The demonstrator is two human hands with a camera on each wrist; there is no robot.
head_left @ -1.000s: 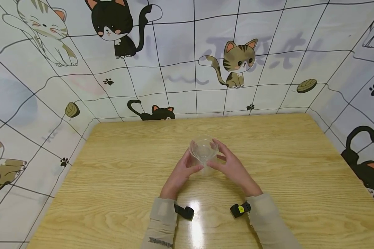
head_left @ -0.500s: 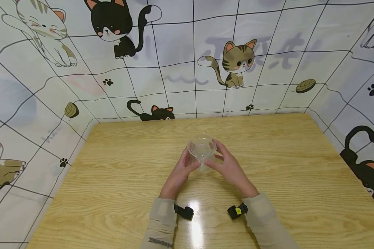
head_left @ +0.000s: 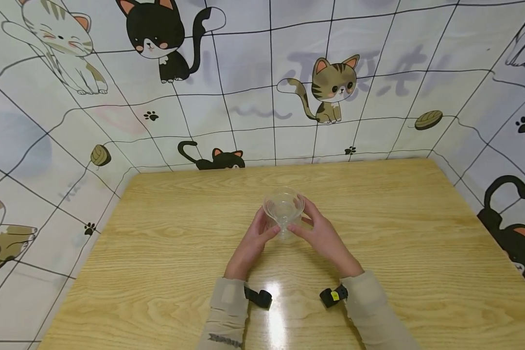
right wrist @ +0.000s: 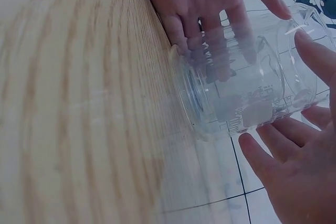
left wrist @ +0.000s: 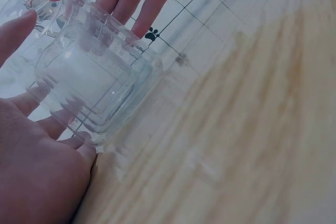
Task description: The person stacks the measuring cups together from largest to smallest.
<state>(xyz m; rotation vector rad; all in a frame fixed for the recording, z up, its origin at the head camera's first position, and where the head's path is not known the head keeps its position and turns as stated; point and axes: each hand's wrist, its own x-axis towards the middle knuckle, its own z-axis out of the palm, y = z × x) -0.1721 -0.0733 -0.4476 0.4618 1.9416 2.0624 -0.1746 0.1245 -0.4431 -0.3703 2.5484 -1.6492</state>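
A clear glass beaker [head_left: 284, 206] stands upright on the table, its spout turned toward me. White graduation marks [left wrist: 118, 51] are printed on its wall. A second rounded glass outline [right wrist: 268, 66] shows within the upper part; I cannot tell whether that is another vessel set inside. My left hand [head_left: 253, 243] holds the beaker from the left, thumb at the front and fingers along the side. From the right, my right hand [head_left: 323, 236] holds it the same way. Both thumbs meet the glass close together below the spout.
The light wood table [head_left: 179, 233] reaches back to a white cloth wall [head_left: 253, 112] printed with cats and grid lines. The same cloth rises at both sides. Black wrist cameras [head_left: 259, 298] sit on both forearms, near the table.
Between one second and half a second ago, the beaker and both hands shifted slightly left and away from me. Since then they have stayed nearly still, both hands keeping hold.
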